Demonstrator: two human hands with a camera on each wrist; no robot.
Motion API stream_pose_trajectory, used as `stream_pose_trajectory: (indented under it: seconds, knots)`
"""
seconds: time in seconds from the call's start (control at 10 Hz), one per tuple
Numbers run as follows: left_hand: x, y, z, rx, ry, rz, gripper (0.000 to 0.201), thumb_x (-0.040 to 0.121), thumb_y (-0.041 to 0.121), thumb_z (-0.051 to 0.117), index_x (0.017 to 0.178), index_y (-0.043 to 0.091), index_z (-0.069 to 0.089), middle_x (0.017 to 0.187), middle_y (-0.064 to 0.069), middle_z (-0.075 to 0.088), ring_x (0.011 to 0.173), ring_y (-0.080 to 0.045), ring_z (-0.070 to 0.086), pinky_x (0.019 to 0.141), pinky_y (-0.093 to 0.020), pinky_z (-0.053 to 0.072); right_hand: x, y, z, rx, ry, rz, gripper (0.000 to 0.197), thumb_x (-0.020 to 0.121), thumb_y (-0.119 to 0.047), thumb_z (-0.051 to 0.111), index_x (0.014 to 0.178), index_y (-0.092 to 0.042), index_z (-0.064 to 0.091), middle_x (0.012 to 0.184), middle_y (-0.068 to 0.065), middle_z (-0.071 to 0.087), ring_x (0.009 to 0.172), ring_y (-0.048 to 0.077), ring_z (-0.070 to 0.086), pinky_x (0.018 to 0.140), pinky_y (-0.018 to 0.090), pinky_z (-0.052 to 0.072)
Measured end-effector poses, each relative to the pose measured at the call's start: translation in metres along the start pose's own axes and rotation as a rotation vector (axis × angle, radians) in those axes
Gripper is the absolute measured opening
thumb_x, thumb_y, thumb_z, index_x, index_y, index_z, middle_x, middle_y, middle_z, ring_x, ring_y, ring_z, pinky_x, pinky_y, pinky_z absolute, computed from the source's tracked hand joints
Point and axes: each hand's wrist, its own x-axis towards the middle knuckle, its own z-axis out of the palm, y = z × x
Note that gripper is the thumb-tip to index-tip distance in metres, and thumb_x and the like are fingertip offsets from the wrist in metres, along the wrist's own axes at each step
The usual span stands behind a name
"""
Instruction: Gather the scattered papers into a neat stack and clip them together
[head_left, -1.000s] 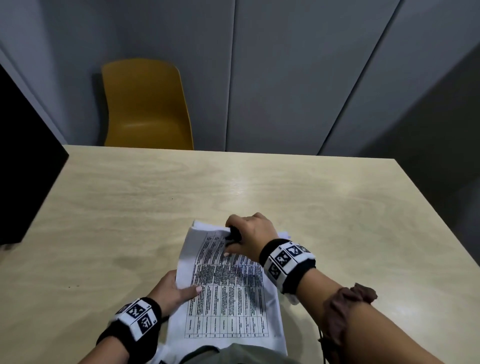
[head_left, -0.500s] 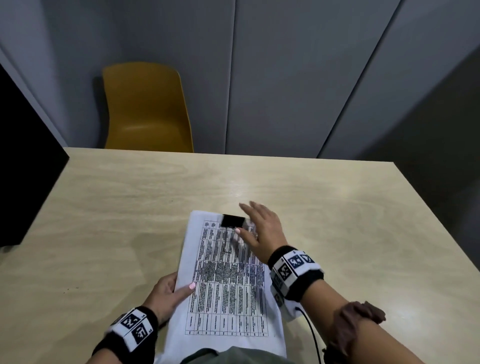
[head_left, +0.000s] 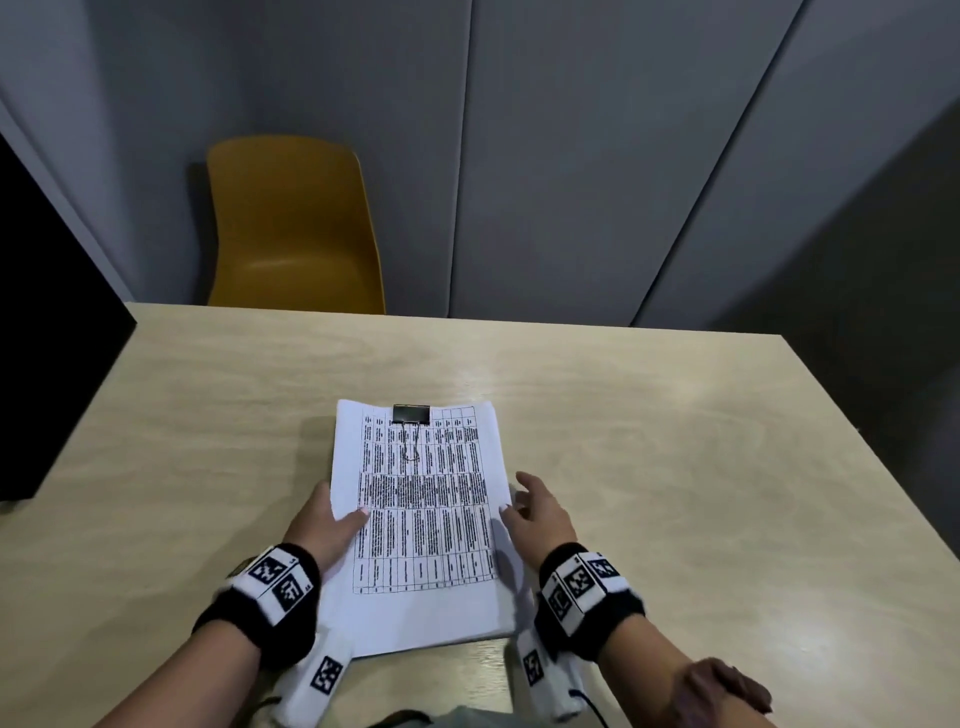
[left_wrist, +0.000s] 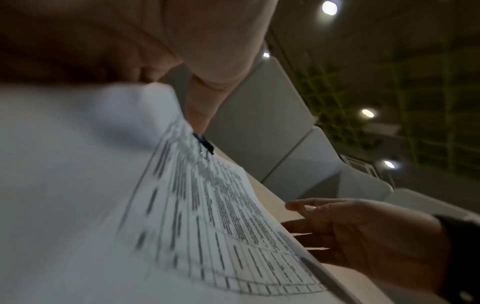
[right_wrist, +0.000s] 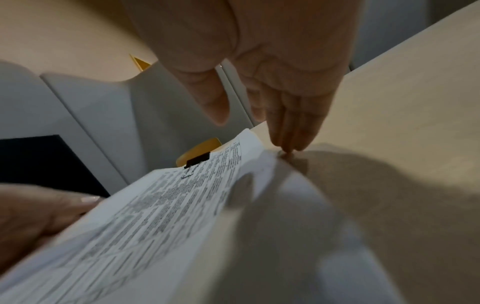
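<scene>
Paper stack (head_left: 421, 519): squared pile of printed table sheets, lying flat on the surface (head_left: 649, 467), lower centre of the head view, near edge toward the person.
Binder clip (head_left: 411, 414): black, clamped over the middle of the stack's far edge; its wire handle folded down flat on the top sheet.
Left hand (head_left: 324, 525): at the stack's left edge, about halfway along; thumb lies on the top sheet, other fingers hidden under or behind the paper, so the stack edge is pinched. Left wrist view shows that edge raised slightly off the surface.
Right hand (head_left: 537, 512): just beside the stack's right edge; fingers straight and loosely spread, holding nothing. In the right wrist view the fingertips (right_wrist: 288, 144) touch the surface beside the paper.
Wrists: each carries a black band with white marker blocks.
Surface: pale wood grain.
Surroundings: yellow chair (head_left: 293, 228) behind the far edge, upper left; grey wall panels beyond; black panel (head_left: 47, 332) at the left border.
</scene>
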Motion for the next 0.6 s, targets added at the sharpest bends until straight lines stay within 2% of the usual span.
stream_pose_trajectory:
  seconds: [0.1,0.2,0.3,0.4,0.5,0.6]
  knots:
    - [-0.005,0.004,-0.011,0.115,-0.019,0.037,0.049,0.081,0.017,0.064,0.124,0.014,0.040,0.119,-0.004,0.063,0.106,-0.027,0.060,0.091,-0.034,0.045,-0.008,0.005,0.000,-0.072,0.014,0.024,0.050,0.088,-0.019,0.053,0.136,-0.016,0.037,0.129,0.012,0.058,0.116,0.025,0.056,0.099,0.030,0.041]
    - [-0.014,-0.003,-0.015,-0.092,-0.079,-0.040,0.047,0.082,0.005,0.060,0.125,0.014,0.043,0.123,-0.003,0.058,0.106,-0.020,0.056,0.096,-0.034,0.041,-0.017,0.011,0.002,-0.027,-0.043,-0.004,0.051,0.088,-0.016,0.052,0.136,-0.015,0.037,0.132,0.011,0.057,0.119,0.024,0.055,0.103,0.032,0.041]
    - [-0.013,-0.007,-0.015,-0.143,-0.137,-0.001,0.046,0.079,0.001,0.060,0.113,0.029,0.047,0.121,-0.002,0.062,0.113,-0.023,0.058,0.101,-0.040,0.041,-0.018,0.012,0.003,-0.022,-0.098,-0.027,0.053,0.089,-0.016,0.051,0.139,-0.019,0.034,0.137,0.013,0.052,0.124,0.025,0.051,0.106,0.035,0.038]
    - [-0.021,0.004,-0.017,-0.179,-0.143,0.024,0.056,0.082,-0.004,0.057,0.120,0.034,0.044,0.131,-0.003,0.056,0.112,-0.019,0.058,0.098,-0.034,0.042,-0.018,0.014,0.004,-0.034,-0.109,-0.059,0.055,0.089,-0.016,0.051,0.140,-0.023,0.032,0.137,0.012,0.051,0.124,0.027,0.051,0.106,0.036,0.039]
    - [-0.036,0.024,-0.018,-0.315,-0.111,-0.046,0.064,0.087,-0.013,0.047,0.143,0.011,0.026,0.132,0.006,0.032,0.083,0.005,0.064,0.072,-0.011,0.046,-0.015,0.015,0.001,0.010,-0.088,-0.085,0.056,0.088,-0.015,0.052,0.140,-0.024,0.031,0.135,0.010,0.054,0.120,0.024,0.054,0.104,0.035,0.041]
    - [-0.058,0.010,-0.023,-0.346,-0.044,-0.048,0.068,0.086,-0.014,0.047,0.145,0.006,0.021,0.150,-0.013,0.030,0.127,-0.019,0.048,0.095,-0.027,0.038,-0.027,0.034,-0.001,0.057,0.001,-0.136,0.059,0.085,-0.015,0.057,0.125,-0.054,0.038,0.122,0.007,0.062,0.107,0.021,0.060,0.097,0.028,0.045]
